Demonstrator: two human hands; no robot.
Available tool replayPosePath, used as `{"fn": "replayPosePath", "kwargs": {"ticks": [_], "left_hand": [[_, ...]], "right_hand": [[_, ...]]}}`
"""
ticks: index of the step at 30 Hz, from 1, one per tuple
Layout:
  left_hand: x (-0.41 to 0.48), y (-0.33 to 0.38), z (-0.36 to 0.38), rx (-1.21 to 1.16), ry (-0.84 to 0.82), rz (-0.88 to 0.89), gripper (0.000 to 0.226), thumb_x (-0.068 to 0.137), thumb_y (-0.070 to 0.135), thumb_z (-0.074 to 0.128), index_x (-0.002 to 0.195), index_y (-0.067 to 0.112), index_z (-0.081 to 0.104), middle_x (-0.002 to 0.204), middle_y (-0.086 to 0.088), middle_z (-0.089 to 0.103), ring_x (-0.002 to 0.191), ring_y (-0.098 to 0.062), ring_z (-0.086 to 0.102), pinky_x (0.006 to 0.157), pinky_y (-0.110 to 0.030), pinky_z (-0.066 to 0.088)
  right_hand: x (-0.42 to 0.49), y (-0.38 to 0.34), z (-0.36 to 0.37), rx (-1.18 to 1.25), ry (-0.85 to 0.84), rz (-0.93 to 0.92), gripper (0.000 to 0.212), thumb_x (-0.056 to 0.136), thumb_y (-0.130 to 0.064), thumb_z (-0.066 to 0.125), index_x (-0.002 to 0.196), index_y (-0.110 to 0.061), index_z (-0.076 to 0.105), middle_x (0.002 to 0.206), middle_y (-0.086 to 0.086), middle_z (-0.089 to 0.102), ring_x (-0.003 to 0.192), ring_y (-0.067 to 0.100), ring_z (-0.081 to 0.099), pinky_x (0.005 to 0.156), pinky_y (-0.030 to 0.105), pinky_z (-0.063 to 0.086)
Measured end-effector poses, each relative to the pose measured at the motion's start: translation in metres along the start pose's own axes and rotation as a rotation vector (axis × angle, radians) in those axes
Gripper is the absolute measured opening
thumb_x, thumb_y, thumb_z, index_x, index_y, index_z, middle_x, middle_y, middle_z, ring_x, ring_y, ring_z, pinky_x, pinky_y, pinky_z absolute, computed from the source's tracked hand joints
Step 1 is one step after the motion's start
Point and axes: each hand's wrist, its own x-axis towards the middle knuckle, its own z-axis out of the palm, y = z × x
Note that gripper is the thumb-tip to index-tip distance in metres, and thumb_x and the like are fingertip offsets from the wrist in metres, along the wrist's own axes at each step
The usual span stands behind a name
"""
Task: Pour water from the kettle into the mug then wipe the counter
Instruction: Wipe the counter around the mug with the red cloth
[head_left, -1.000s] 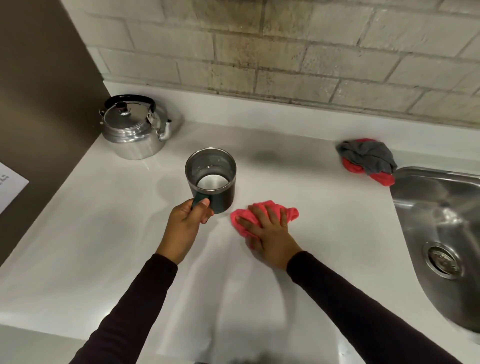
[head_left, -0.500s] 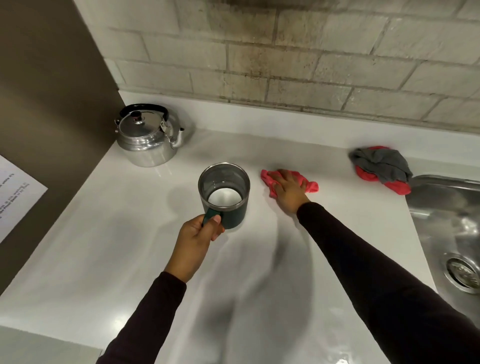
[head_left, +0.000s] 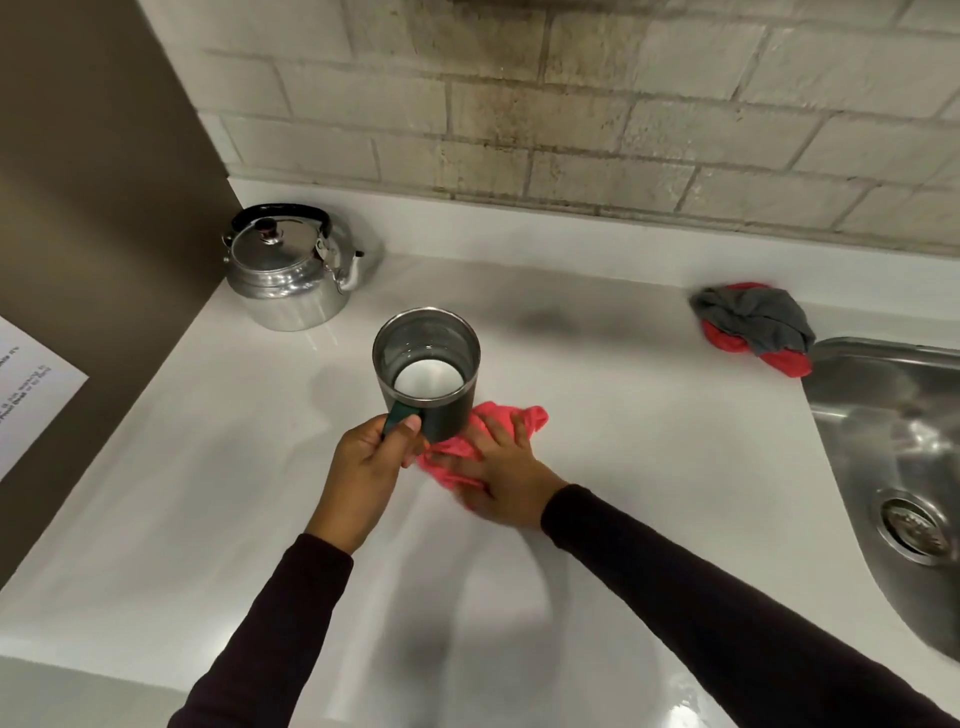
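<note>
Wipe step underway, pour looks done. Left hand (head_left: 371, 457) grip closed on the mug (head_left: 426, 376) handle, mug lifted clear of the bench (head_left: 649, 441). Right hand (head_left: 501, 478) flat, palm down, fingers spread pressing the pink cloth (head_left: 511, 421) just right of the mug. Kettle (head_left: 288, 275) well behind-left. Next probably: sweep under the mug spot, then set it down.

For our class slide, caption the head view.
Left hand lifts mug; right hand wipes counter with pink cloth.
</note>
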Motion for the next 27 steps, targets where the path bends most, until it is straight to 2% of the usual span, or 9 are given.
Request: {"fn": "replayPosePath", "kwargs": {"ticks": [2,6,9,12,15,18,22,25,27], "left_hand": [[-0.001,-0.001,0.004,0.003,-0.01,0.003,0.036,0.082,0.034,0.048,0.049,0.024,0.038,0.049,0.009,0.05,0.054,-0.002,0.049,0.065,-0.024,0.038],[-0.004,-0.007,0.017,-0.009,-0.05,-0.01,0.037,0.083,0.033,0.048,0.05,0.02,0.037,0.051,0.008,0.048,0.054,0.001,0.051,0.068,-0.025,0.039],[-0.006,-0.017,0.03,0.022,-0.061,-0.012,0.042,0.092,0.025,0.049,0.052,0.019,0.037,0.051,0.009,0.05,0.054,0.002,0.05,0.067,-0.023,0.039],[-0.008,-0.024,0.05,0.025,-0.102,-0.014,0.043,0.096,0.019,0.046,0.054,0.017,0.037,0.049,0.012,0.05,0.059,-0.005,0.049,0.068,-0.022,0.038],[-0.008,-0.028,0.068,-0.004,-0.137,-0.032,0.039,0.093,0.023,0.048,0.056,0.015,0.037,0.048,0.014,0.05,0.057,-0.004,0.046,0.068,-0.025,0.038],[-0.005,-0.031,0.086,-0.027,-0.175,-0.035,0.038,0.09,0.027,0.048,0.056,0.014,0.037,0.048,0.014,0.049,0.053,-0.001,0.044,0.067,-0.026,0.037],[0.002,-0.036,0.104,-0.008,-0.162,-0.034,0.043,0.095,0.016,0.046,0.053,0.018,0.038,0.046,0.014,0.051,0.05,0.002,0.046,0.06,-0.013,0.038],[0.007,-0.037,0.113,-0.004,-0.151,-0.037,0.043,0.095,0.014,0.047,0.053,0.017,0.039,0.052,0.009,0.049,0.049,0.003,0.047,0.054,-0.002,0.037],[0.01,-0.036,0.117,0.001,-0.15,-0.04,0.043,0.095,0.013,0.047,0.053,0.016,0.039,0.055,0.002,0.047,0.049,0.003,0.047,0.054,-0.002,0.037]], "right_hand": [[-0.027,0.0,-0.002,-0.017,-0.015,-0.01,0.046,0.089,-0.045,0.042,0.135,-0.049,0.042,0.141,0.002,0.046,0.132,0.037,0.032,0.107,0.058,0.019],[-0.075,0.011,-0.011,0.067,-0.014,0.076,0.045,0.085,-0.032,0.054,0.129,-0.04,0.054,0.143,0.006,0.046,0.134,0.037,0.033,0.107,0.056,0.02],[-0.106,0.027,-0.02,0.095,0.011,0.179,0.045,0.084,-0.023,0.055,0.128,-0.029,0.058,0.139,0.01,0.051,0.132,0.035,0.034,0.105,0.056,0.023],[-0.129,0.046,-0.029,0.038,0.045,0.383,0.052,0.079,-0.013,0.056,0.13,-0.02,0.056,0.133,0.013,0.054,0.126,0.037,0.04,0.102,0.057,0.032],[-0.136,0.056,-0.032,0.033,0.087,0.578,0.057,0.081,-0.009,0.053,0.136,-0.019,0.048,0.136,0.011,0.047,0.126,0.038,0.037,0.108,0.051,0.023],[-0.131,0.055,-0.034,0.176,0.176,0.721,0.053,0.088,-0.012,0.048,0.14,-0.02,0.041,0.14,0.008,0.04,0.13,0.031,0.033,0.113,0.044,0.02],[-0.127,0.047,-0.048,0.376,0.366,0.827,0.049,0.092,-0.011,0.041,0.14,-0.021,0.041,0.139,0.007,0.042,0.121,0.029,0.043,0.109,0.043,0.03],[-0.13,0.039,-0.055,0.405,0.408,0.825,0.05,0.092,-0.01,0.041,0.14,-0.023,0.041,0.139,0.005,0.042,0.118,0.028,0.044,0.107,0.042,0.031],[-0.132,0.033,-0.056,0.416,0.423,0.798,0.05,0.092,-0.009,0.041,0.14,-0.023,0.041,0.138,0.005,0.043,0.12,0.026,0.044,0.108,0.038,0.031]]}}
